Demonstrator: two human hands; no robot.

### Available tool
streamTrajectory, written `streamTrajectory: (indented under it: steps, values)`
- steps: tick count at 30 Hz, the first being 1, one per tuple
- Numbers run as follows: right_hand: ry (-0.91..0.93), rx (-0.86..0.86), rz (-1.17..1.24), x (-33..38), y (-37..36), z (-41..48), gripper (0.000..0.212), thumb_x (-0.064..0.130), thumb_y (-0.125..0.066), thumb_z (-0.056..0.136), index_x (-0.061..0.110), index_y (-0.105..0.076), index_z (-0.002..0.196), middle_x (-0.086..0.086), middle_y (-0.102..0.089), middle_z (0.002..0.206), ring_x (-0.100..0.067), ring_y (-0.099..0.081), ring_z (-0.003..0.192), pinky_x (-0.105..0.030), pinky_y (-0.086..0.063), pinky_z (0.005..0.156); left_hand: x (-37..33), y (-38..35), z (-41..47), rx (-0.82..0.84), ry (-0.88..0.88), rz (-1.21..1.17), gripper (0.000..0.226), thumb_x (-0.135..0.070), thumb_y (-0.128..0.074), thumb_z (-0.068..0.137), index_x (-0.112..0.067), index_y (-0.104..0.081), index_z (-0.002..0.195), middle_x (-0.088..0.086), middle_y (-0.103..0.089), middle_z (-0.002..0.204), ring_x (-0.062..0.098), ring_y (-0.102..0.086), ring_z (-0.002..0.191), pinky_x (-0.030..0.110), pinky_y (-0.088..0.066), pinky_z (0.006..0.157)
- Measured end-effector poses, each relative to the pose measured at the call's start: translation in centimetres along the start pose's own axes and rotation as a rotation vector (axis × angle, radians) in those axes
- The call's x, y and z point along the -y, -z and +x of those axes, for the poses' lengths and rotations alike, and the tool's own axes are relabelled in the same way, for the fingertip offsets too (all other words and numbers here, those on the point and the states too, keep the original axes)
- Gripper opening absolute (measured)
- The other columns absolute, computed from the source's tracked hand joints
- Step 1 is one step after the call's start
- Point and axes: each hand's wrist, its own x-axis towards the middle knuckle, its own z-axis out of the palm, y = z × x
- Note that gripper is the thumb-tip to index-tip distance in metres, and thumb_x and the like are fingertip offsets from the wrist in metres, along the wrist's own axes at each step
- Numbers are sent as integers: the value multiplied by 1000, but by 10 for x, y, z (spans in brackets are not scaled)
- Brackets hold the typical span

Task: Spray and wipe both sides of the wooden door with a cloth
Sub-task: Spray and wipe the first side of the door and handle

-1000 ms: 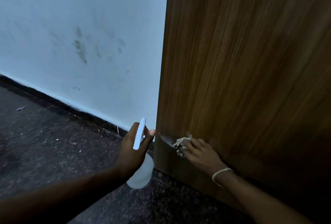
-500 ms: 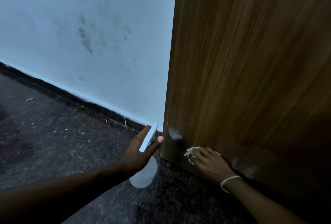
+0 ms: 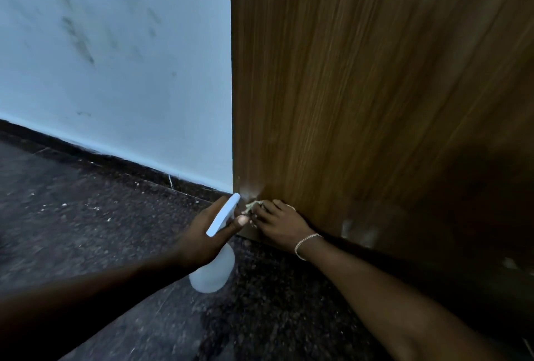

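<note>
My right hand (image 3: pixel 277 225) clutches the cloth (image 3: pixel 252 204) low on the door (image 3: pixel 346 100) to wipe; my left hand (image 3: pixel 208 233) grips the bottle (image 3: pixel 213 274), ready.

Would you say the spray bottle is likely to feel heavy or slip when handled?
The spray bottle probably feels light: the left hand holds it alone by the neck. Its smooth body may slip when wet. Its wider base should resist tipping.
</note>
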Motion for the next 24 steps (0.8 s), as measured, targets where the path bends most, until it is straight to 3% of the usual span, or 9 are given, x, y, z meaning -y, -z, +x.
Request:
streamTrajectory:
  steps: [3,6,10,12,14,16,20,22,24]
  values:
    - [-163,-111,-28,-3,8,1,30,23,-54,94,18,-68,119,-8,-64,126,-30,-61,105,-42,-40,88,4,0,-6,21,-6,-28,12,-24,-69,100,-29,-61,93,-17,-62,80,3,-59,76,13,-42,70]
    - [-435,-226,97,0,27,50,37,21,-49,95,22,-61,130,-9,-59,126,-31,-54,105,-42,-41,87,11,8,-13,0,5,-22,17,-33,-70,100,-20,-61,93,-10,-58,78,6,-56,74,17,-41,68]
    - [-157,113,77,38,-20,78,35,21,-47,91,20,-75,112,-4,-70,117,-26,-64,108,-39,-45,89,13,15,-15,-43,29,-51,23,-33,-68,95,-32,-65,118,-19,-72,97,-1,-68,90,8,-46,77]
    - [-18,305,66,59,-61,47,33,23,-49,87,22,-80,99,1,-73,115,-23,-64,109,-39,-41,96,11,15,-12,-37,32,-50,21,-32,-68,96,-36,-64,116,-19,-72,98,-1,-68,91,8,-47,78]
    - [47,399,36,60,-77,3,28,22,-52,87,23,-80,93,0,-72,115,-24,-62,107,-39,-39,96,15,16,-8,-18,29,-30,9,-34,-69,99,-28,-66,105,-8,-69,91,7,-66,85,15,-48,75]
    - [40,297,14,49,-80,-29,23,22,-56,91,20,-79,91,-3,-70,115,-25,-59,103,-38,-38,93,18,17,-4,-9,31,-26,13,-34,-68,101,-22,-65,99,-5,-66,86,11,-64,81,18,-48,73]
    - [-108,48,78,30,-55,-18,23,25,-56,94,19,-73,108,-7,-66,124,-28,-53,112,-41,-40,94,24,16,-1,-34,71,-71,7,-28,-68,101,-31,-66,107,-18,-70,90,2,-66,86,9,-46,74]
    - [-155,37,173,38,-52,21,30,24,-58,89,19,-71,115,-7,-65,127,-29,-57,114,-42,-40,95,29,13,1,-52,86,-78,23,-26,-69,99,-39,-63,116,-28,-71,99,-6,-67,95,5,-45,78]
    - [-60,135,184,59,-61,52,34,23,-53,86,19,-77,111,-5,-70,122,-27,-65,110,-42,-40,97,32,11,2,-54,88,-81,28,-22,-69,99,-38,-62,121,-30,-71,102,-6,-67,98,5,-46,80]
